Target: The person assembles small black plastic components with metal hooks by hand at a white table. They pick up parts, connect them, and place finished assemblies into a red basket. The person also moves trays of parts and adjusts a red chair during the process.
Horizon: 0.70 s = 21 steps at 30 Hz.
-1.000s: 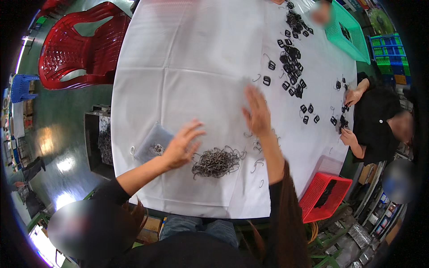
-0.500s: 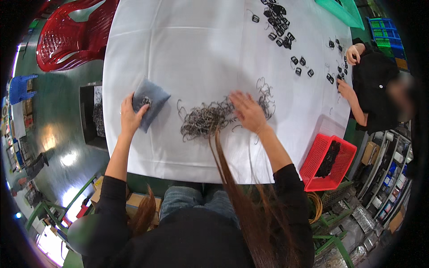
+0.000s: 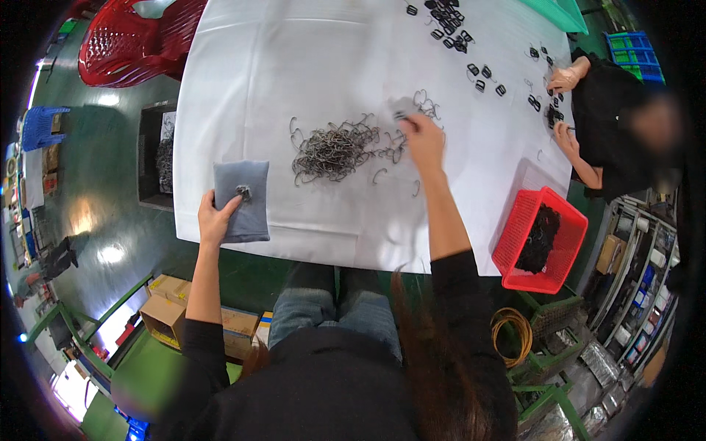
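Observation:
My left hand (image 3: pixel 217 218) grips the lower left edge of a grey-blue cloth pad (image 3: pixel 248 220) near the table's front left. Its thumb lies on top, touching a small metal piece (image 3: pixel 243 192) at the pad's middle. To the right lies a tangled pile of thin dark wire hooks (image 3: pixel 331 152). Beyond its right side, my right hand (image 3: pixel 425 140) is raised with thumb and fingers pinched together. Something small and dark shows at those fingertips, too smeared to name. More loose wire hooks (image 3: pixel 426 105) lie scattered beside and beyond that hand.
A white-covered table (image 3: pixel 316 66) holds black buckle-like pieces (image 3: pixel 448 22) at the far right. A co-worker's hands (image 3: pixel 568 140) handle similar pieces at the right edge. A red basket (image 3: pixel 507 250) with black pieces stands front right; a red chair (image 3: pixel 140 48) is far left.
My left hand has drawn the pad nearer and turned it upright. My right hand, spread over the hooks before, has moved right and closed into a pinch. The whole view has shifted slightly.

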### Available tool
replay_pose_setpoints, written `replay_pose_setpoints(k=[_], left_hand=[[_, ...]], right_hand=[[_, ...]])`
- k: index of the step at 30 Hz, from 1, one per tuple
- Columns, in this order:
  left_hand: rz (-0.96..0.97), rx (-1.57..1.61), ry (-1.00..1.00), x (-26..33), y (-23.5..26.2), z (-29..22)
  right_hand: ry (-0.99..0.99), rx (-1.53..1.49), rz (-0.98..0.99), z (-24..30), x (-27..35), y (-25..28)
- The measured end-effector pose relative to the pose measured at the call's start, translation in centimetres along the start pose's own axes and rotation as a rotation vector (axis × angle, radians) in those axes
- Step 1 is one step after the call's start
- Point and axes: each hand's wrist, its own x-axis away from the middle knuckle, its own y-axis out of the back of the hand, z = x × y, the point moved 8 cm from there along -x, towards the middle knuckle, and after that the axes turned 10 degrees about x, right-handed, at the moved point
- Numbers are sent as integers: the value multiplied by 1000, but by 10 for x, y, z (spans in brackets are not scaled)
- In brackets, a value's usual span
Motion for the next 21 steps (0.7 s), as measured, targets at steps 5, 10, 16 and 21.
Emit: replay_pose_setpoints(k=[5, 10, 16, 21], left_hand=[[94, 469, 243, 42, 0, 26], [110, 503, 318, 67, -9, 35], [138, 444, 274, 98, -8, 32], [76, 437, 336, 132, 25, 50]], right_hand=[[-265, 269, -625, -91, 88, 237], [-166, 987, -680, -105, 137, 274], [204, 333, -275, -80, 35, 63], [443, 430, -61, -16, -29, -33]])
